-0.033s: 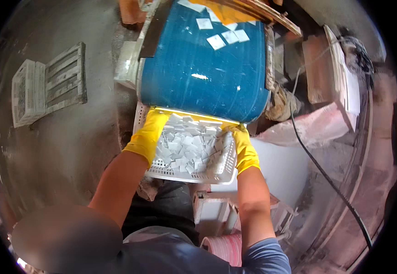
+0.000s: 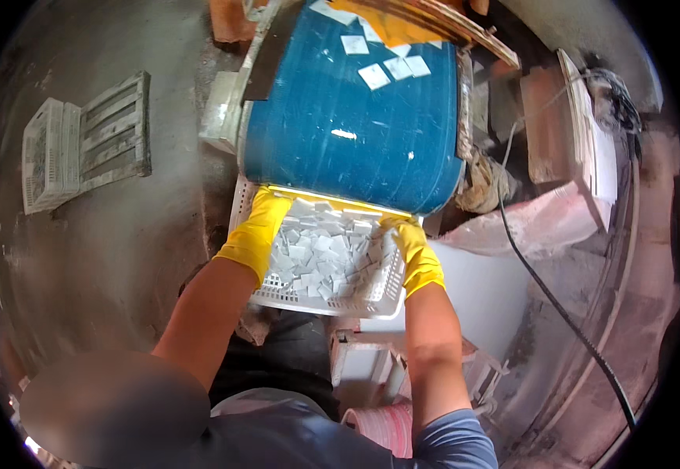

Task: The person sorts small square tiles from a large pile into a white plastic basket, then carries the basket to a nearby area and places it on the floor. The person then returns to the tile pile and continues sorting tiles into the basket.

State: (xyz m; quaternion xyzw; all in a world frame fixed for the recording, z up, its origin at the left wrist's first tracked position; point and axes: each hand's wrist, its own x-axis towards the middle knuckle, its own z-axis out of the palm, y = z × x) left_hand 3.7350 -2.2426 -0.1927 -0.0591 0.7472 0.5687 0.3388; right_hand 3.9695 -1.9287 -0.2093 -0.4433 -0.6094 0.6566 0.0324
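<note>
Yellow rubber gloves cover both hands. My left hand is closed at the left end of a yellow strip with a white edge, just under the near end of a blue conveyor belt. At the strip's right end, my right hand is closed too, its fingertips partly hidden. Between my hands a white perforated plastic basket holds a heap of small pale square tiles. Several more white tiles lie flat at the belt's far end, beside an orange sheet.
On the left floor, a white crate stands against a slatted pallet. To the right are stacked boards, a pink-white sack and a black cable. A pink-striped roll lies near my legs.
My right hand has shifted slightly inward and nearer along the strip. My left hand stays at its end. The whole view has moved a little.
</note>
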